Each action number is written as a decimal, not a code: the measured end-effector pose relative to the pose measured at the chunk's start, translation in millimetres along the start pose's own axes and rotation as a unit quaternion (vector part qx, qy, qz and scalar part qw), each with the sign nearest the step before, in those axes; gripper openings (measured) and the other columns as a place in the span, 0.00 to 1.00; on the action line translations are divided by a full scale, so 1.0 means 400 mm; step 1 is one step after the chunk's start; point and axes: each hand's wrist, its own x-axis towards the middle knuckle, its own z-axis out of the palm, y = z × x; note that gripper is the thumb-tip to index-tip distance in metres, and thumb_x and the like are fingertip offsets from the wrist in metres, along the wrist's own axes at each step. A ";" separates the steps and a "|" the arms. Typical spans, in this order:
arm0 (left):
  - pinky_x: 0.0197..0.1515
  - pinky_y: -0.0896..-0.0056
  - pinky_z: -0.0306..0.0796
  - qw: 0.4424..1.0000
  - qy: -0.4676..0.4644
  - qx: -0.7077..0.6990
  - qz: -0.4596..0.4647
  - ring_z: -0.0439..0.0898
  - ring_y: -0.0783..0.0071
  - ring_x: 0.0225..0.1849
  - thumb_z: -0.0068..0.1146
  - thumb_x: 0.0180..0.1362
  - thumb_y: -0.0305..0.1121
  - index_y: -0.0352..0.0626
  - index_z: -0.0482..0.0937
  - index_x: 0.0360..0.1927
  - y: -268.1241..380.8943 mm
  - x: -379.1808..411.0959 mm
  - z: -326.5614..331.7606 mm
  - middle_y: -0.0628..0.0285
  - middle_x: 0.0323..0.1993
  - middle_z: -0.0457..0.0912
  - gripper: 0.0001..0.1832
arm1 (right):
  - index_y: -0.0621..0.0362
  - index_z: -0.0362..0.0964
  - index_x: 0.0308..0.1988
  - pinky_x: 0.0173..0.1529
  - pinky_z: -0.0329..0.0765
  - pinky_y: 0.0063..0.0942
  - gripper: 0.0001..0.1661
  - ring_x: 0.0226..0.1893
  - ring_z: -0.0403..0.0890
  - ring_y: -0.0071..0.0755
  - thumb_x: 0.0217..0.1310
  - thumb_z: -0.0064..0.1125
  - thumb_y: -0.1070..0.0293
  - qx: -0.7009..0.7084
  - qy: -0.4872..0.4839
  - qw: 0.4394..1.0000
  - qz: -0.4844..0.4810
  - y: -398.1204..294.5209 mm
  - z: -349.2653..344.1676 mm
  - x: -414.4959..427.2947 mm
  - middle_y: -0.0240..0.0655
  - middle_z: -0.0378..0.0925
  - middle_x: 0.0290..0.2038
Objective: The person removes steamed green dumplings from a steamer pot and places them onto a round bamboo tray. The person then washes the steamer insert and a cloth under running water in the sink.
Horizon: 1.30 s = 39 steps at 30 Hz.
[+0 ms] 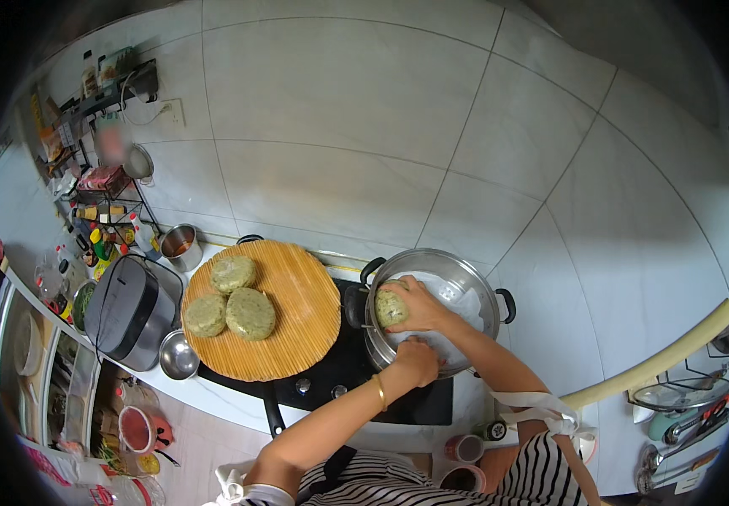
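A stainless steel steamer pot (494,316) with black side handles stands at the right end of the cooktop. White liner material (466,310) lies on its perforated floor. My right hand (418,308) grips a round, green-flecked dough piece (392,307) at the pot's left inner side. My left hand (419,360) reaches over the near rim, its bent fingers down at the liner; whether they pinch it is hidden. To the left, a round slatted wooden board (304,316) carries three similar dough pieces (250,313).
The board rests over the black cooktop (415,398), beside a pan handle (273,411). Left of it are a small steel bowl (179,355), a grey appliance (133,316) and a steel pot (181,246). Bottles crowd a rack (118,202). Utensils and a lid (681,392) hang at right.
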 end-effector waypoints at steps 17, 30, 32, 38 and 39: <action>0.62 0.57 0.58 0.993 -0.099 -0.033 -0.046 0.66 0.47 0.60 0.33 0.64 0.60 0.39 0.78 0.51 -0.004 0.060 0.006 0.46 0.55 0.73 0.35 | 0.52 0.52 0.66 0.66 0.58 0.50 0.44 0.66 0.57 0.53 0.55 0.54 0.46 0.699 -0.020 0.713 0.042 0.132 -0.320 -0.064 0.51 0.56 0.64; 0.56 0.65 0.62 0.549 0.366 -0.751 -0.037 0.68 0.70 0.55 0.39 0.64 0.53 0.42 0.67 0.59 -0.274 -0.249 -0.124 0.62 0.55 0.71 0.29 | 0.53 0.54 0.64 0.64 0.59 0.57 0.54 0.64 0.61 0.48 0.54 0.25 0.21 0.865 -0.007 0.499 0.049 -0.356 -0.138 0.045 0.42 0.59 0.64; 0.56 0.66 0.61 0.530 0.364 -0.762 -0.078 0.68 0.71 0.55 0.38 0.64 0.55 0.43 0.68 0.59 -0.333 -0.283 -0.124 0.63 0.55 0.72 0.30 | 0.53 0.54 0.64 0.64 0.58 0.59 0.53 0.64 0.59 0.50 0.56 0.25 0.23 0.845 -0.003 0.526 0.097 -0.375 -0.057 0.107 0.43 0.59 0.63; 0.58 0.61 0.60 0.499 0.350 -0.776 -0.163 0.68 0.66 0.56 0.34 0.63 0.62 0.43 0.68 0.60 -0.557 -0.302 -0.111 0.59 0.57 0.71 0.36 | 0.48 0.58 0.62 0.63 0.63 0.46 0.44 0.62 0.64 0.40 0.64 0.15 0.30 0.796 0.059 0.532 0.282 -0.443 0.099 0.279 0.34 0.63 0.62; 0.59 0.61 0.59 0.507 0.346 -0.770 -0.172 0.68 0.65 0.57 0.34 0.62 0.64 0.40 0.67 0.60 -0.594 -0.301 -0.117 0.57 0.58 0.70 0.38 | 0.48 0.58 0.62 0.63 0.63 0.45 0.44 0.62 0.64 0.40 0.64 0.14 0.31 0.808 0.084 0.507 0.290 -0.439 0.132 0.308 0.34 0.63 0.62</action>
